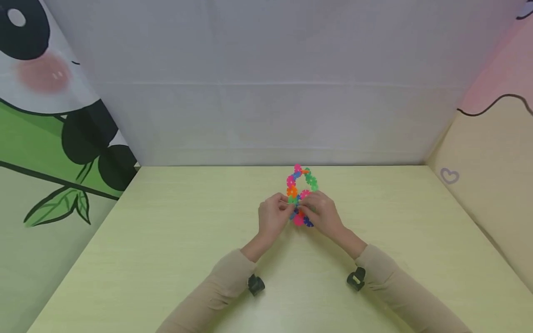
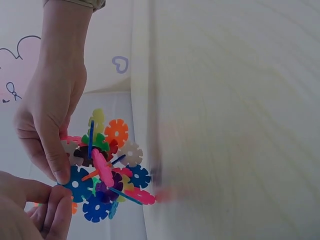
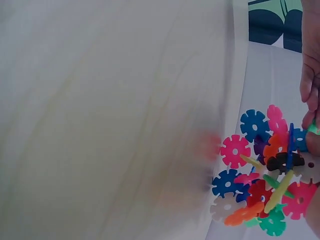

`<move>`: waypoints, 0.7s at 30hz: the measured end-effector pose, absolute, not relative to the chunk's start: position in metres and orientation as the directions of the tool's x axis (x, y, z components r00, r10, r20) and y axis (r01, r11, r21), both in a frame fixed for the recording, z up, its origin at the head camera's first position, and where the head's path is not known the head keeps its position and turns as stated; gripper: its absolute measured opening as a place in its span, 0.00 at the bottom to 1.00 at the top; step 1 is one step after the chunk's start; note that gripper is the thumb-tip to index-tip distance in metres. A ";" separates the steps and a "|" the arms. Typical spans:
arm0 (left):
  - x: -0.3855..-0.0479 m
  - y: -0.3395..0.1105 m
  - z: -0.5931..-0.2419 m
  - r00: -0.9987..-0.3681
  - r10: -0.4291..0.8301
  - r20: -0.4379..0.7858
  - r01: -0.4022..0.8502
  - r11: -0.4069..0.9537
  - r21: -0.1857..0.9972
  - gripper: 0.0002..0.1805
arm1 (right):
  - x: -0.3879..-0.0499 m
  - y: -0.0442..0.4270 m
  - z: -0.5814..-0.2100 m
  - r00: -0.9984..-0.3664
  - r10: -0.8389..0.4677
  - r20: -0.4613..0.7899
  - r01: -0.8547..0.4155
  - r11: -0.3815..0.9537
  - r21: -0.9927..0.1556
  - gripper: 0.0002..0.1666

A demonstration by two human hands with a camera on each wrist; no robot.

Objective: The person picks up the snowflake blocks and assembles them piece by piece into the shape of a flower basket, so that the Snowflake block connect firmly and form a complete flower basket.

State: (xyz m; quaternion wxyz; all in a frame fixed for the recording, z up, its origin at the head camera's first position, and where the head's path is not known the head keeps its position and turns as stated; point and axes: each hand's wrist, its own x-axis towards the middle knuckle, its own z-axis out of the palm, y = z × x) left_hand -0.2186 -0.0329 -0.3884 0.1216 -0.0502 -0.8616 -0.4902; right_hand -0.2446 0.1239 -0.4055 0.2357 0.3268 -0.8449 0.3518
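Multicoloured plastic snowflake discs, slotted together into a cluster [image 1: 298,220], stand on the table between my two hands. In the head view, a loop of green discs [image 1: 313,182], pink and orange ones rises behind the fingers. My left hand [image 1: 273,213] pinches discs at the cluster's left side. From the right, my right hand [image 1: 324,212] pinches it with thumb and fingers, the tips close to the left ones. A blue disc [image 2: 79,185] shows at both hands' fingertips in the left wrist view. The fingers partly hide the discs between them.
The pale wooden table [image 1: 166,222] spreads around the hands. A grey-white back wall [image 1: 266,120] rises at its far edge, with a panda-painted panel [image 1: 41,134] on the left and a cream and pink panel [image 1: 487,152] on the right. Small black cameras hang at both wrists.
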 end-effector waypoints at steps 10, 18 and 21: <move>-0.221 -0.040 -0.393 -0.977 -0.042 0.211 0.169 0.459 0.872 0.08 | -0.247 0.125 -0.408 -0.687 -0.404 0.604 -0.715 0.528 -0.459 0.03; -0.219 -0.038 -0.395 -0.980 -0.039 0.195 0.157 0.445 0.882 0.09 | -0.246 0.127 -0.410 -0.669 -0.391 0.632 -0.729 0.508 -0.459 0.05; -0.217 -0.035 -0.395 -0.979 -0.051 0.196 0.153 0.447 0.881 0.08 | -0.246 0.127 -0.411 -0.665 -0.384 0.640 -0.732 0.502 -0.460 0.05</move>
